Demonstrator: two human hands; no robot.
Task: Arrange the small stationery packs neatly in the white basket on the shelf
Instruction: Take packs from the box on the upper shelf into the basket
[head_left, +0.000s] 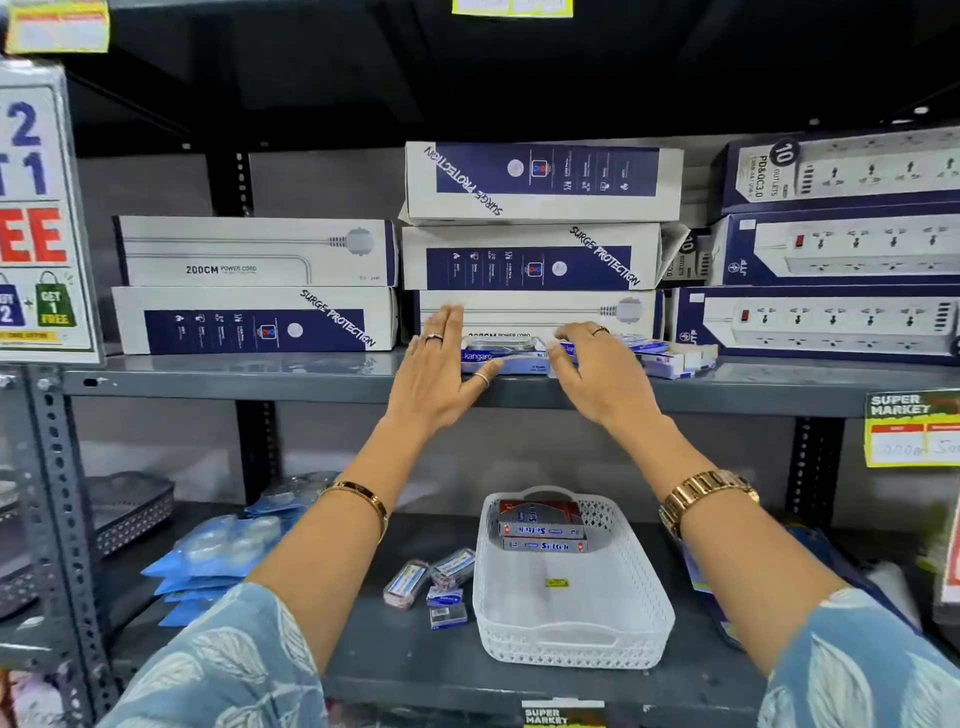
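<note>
A white perforated basket (571, 618) stands on the lower shelf, holding a few red and grey Softek packs (540, 527) stacked at its far end. On the upper shelf lies a row of small blue and white stationery packs (506, 356), running on to the right (670, 356). My left hand (439, 369) is raised at the left end of that row with fingers spread, its thumb against the front pack. My right hand (597, 369) rests on the packs with fingers curved over them. Neither hand visibly lifts a pack.
Large white and blue power strip boxes (540, 265) are stacked behind the packs on the upper shelf. Left of the basket lie several loose small packs (434, 584) and blue tape packets (223, 551). A grey tray (124, 512) sits far left.
</note>
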